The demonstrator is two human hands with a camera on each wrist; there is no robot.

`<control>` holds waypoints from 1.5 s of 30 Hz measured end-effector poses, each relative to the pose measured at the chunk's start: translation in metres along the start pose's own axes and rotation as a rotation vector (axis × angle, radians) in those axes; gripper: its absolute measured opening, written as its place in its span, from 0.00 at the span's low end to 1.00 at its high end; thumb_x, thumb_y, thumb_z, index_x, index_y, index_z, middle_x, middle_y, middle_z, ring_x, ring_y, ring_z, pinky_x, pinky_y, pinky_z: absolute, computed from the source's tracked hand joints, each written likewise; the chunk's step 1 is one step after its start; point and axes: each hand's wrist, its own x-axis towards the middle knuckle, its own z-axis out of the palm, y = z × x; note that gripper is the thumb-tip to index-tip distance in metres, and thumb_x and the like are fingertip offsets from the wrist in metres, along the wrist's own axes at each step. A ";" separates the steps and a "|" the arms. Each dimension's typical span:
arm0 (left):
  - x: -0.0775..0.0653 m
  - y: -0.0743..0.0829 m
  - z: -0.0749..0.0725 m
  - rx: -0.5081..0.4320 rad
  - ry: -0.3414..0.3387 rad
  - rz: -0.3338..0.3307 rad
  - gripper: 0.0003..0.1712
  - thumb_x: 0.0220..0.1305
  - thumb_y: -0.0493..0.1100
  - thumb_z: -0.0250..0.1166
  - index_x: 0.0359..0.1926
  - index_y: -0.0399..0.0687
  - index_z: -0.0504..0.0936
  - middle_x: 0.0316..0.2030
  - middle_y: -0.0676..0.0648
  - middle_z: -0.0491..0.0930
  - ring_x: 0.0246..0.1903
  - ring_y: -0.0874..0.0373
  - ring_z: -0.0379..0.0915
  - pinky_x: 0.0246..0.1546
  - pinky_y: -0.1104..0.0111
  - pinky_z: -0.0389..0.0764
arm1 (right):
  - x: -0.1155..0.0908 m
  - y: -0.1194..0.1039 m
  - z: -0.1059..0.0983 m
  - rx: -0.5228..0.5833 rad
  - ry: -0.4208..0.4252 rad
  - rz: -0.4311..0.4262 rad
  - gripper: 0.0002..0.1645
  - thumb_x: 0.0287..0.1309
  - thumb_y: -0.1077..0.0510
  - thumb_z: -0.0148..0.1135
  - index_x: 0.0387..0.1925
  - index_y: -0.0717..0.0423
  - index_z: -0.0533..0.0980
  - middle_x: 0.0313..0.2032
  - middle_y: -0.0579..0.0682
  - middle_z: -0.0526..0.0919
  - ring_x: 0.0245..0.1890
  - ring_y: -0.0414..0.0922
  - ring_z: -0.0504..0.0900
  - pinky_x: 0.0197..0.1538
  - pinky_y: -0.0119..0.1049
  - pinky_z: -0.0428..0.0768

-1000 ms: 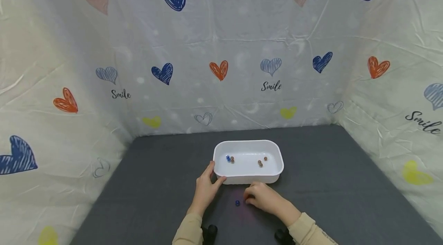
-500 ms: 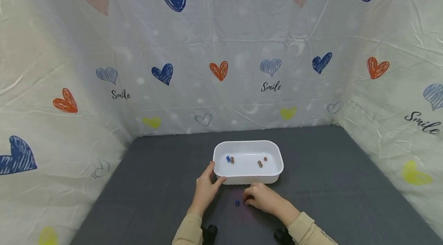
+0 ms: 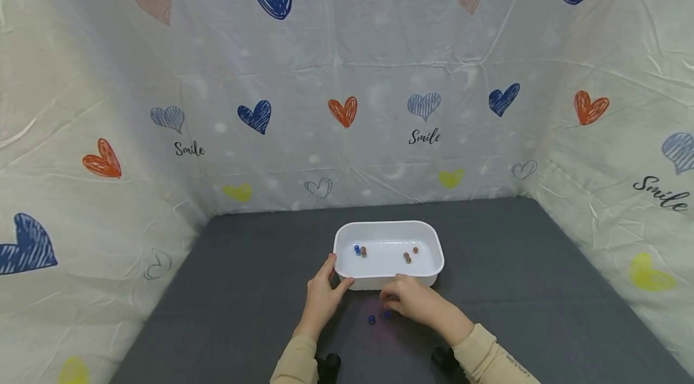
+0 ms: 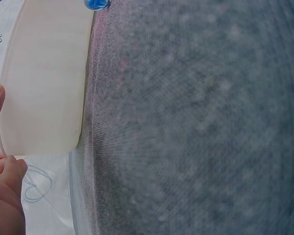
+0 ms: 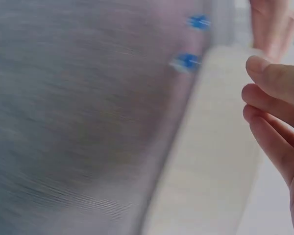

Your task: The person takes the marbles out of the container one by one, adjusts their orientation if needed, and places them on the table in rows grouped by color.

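My left hand point(image 3: 321, 298) grips the front left corner of a white plastic tub point(image 3: 390, 282), thumb at the front wall and fingers at the left side. Just in front of the tub, my right hand point(image 3: 417, 302) hovers over the dark cloth, fingers loosely bent. In the right wrist view a gap shows between its thumb point(image 5: 258, 65) and fingers, with nothing seen in it. Two small blue marbles lie on the cloth: one point(image 3: 372, 319) left of the right hand, the other point(image 3: 387, 314) right under its fingertips. Blue marbles point(image 3: 357, 249) and brown marbles point(image 3: 407, 257) lie inside the tub.
A dark grey cloth point(image 3: 260, 269) covers the table. White sheeting point(image 3: 293, 58) printed with hearts hangs behind and along both sides. Black wrist devices point(image 3: 329, 366) sit under the forearms near the sleeves.
My right hand has risen a little from the cloth toward the tub, and a second blue marble has come into sight below its fingertips. The left hand and tub stay in place.
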 end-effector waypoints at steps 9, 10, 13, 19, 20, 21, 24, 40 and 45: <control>0.001 -0.004 -0.005 -0.014 0.001 -0.006 0.41 0.46 0.46 0.67 0.59 0.35 0.61 0.59 0.38 0.58 0.54 0.50 0.61 0.50 0.65 0.68 | 0.040 0.002 -0.042 -0.063 0.083 0.011 0.05 0.43 0.59 0.65 0.28 0.52 0.79 0.27 0.42 0.79 0.28 0.39 0.75 0.31 0.31 0.75; 0.000 -0.004 -0.005 -0.016 0.000 -0.008 0.41 0.46 0.46 0.67 0.59 0.35 0.61 0.59 0.38 0.58 0.54 0.50 0.61 0.50 0.65 0.68 | 0.046 0.002 -0.046 -0.068 0.078 0.018 0.05 0.44 0.59 0.64 0.29 0.51 0.79 0.27 0.42 0.79 0.29 0.38 0.76 0.30 0.30 0.75; -0.001 -0.006 -0.004 -0.024 -0.003 -0.006 0.41 0.46 0.46 0.67 0.59 0.35 0.61 0.59 0.38 0.58 0.54 0.50 0.61 0.50 0.64 0.68 | 0.065 0.006 -0.057 -0.073 0.054 0.049 0.06 0.46 0.59 0.63 0.30 0.51 0.79 0.28 0.42 0.79 0.29 0.38 0.75 0.30 0.27 0.75; -0.003 -0.008 -0.003 -0.026 -0.015 -0.007 0.41 0.46 0.48 0.66 0.59 0.35 0.61 0.59 0.37 0.58 0.54 0.50 0.61 0.50 0.64 0.68 | 0.100 0.017 -0.065 -0.095 -0.021 0.111 0.05 0.48 0.60 0.61 0.31 0.50 0.79 0.29 0.42 0.79 0.29 0.38 0.75 0.30 0.27 0.75; -0.003 -0.008 -0.004 -0.026 -0.011 -0.007 0.41 0.46 0.48 0.66 0.59 0.35 0.61 0.58 0.37 0.58 0.53 0.50 0.61 0.49 0.64 0.68 | 0.104 0.019 -0.064 -0.094 -0.033 0.114 0.04 0.48 0.60 0.61 0.30 0.50 0.79 0.29 0.43 0.79 0.28 0.38 0.76 0.30 0.27 0.75; -0.004 -0.008 -0.004 -0.027 -0.008 -0.004 0.41 0.46 0.48 0.67 0.59 0.35 0.61 0.58 0.37 0.58 0.53 0.49 0.61 0.49 0.64 0.68 | 0.109 0.020 -0.063 -0.090 -0.044 0.118 0.04 0.48 0.60 0.61 0.30 0.51 0.79 0.28 0.43 0.79 0.28 0.38 0.76 0.30 0.27 0.75; -0.004 -0.007 -0.005 -0.030 -0.001 0.005 0.41 0.46 0.46 0.67 0.59 0.35 0.61 0.58 0.37 0.58 0.54 0.49 0.61 0.49 0.64 0.69 | 0.120 0.025 -0.060 -0.098 -0.065 0.142 0.03 0.49 0.61 0.61 0.28 0.50 0.79 0.27 0.42 0.79 0.26 0.36 0.75 0.28 0.26 0.74; -0.004 0.000 -0.006 -0.071 -0.007 0.032 0.40 0.46 0.43 0.67 0.59 0.33 0.61 0.58 0.35 0.58 0.55 0.50 0.58 0.49 0.67 0.68 | 0.152 0.038 -0.026 -0.181 -0.143 0.244 0.05 0.51 0.63 0.58 0.30 0.55 0.80 0.28 0.45 0.79 0.25 0.37 0.74 0.29 0.27 0.75; -0.006 0.000 -0.004 -0.081 -0.004 0.049 0.40 0.46 0.43 0.67 0.58 0.32 0.61 0.57 0.35 0.59 0.55 0.50 0.58 0.49 0.67 0.68 | 0.156 0.038 -0.015 -0.196 -0.209 0.257 0.04 0.50 0.63 0.59 0.30 0.55 0.79 0.27 0.45 0.78 0.25 0.38 0.74 0.29 0.28 0.75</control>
